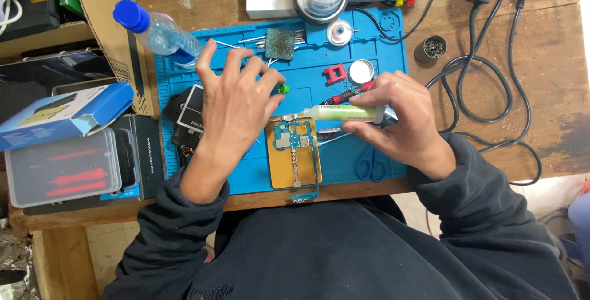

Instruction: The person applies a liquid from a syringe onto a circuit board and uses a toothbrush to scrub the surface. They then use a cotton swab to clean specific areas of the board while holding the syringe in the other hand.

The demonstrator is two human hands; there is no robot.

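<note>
Along the left edge of the tabletop: one clear plastic case [61,168] holding red tools, with a blue and white carton [64,115] lying partly over it, and beside these a clear water bottle [158,32] with a blue cap, its base resting on the top left corner of the blue work mat [344,152]. Left portion of the mat: left hand [236,100], fingers spread wide and arched, gripping nothing, fingertips near a small green cap [283,89]; a black phone part [187,118] lies partly under the wrist. Middle of the mat, at its near edge: blue circuit board [294,135] seated in a yellow-backed phone frame [295,165] that overhangs the tabletop's near edge. Just right of it: pale green syringe tube [345,114], lying level, nozzle end pointing at the board's upper edge, held closed between the fingers and thumb of the right hand [399,118]. Under that hand: blue-handled scissors [370,163]. Back of the mat: red clip [334,74] and round tin [361,71]. Right part of the tabletop: looped black cables [485,100].
</note>
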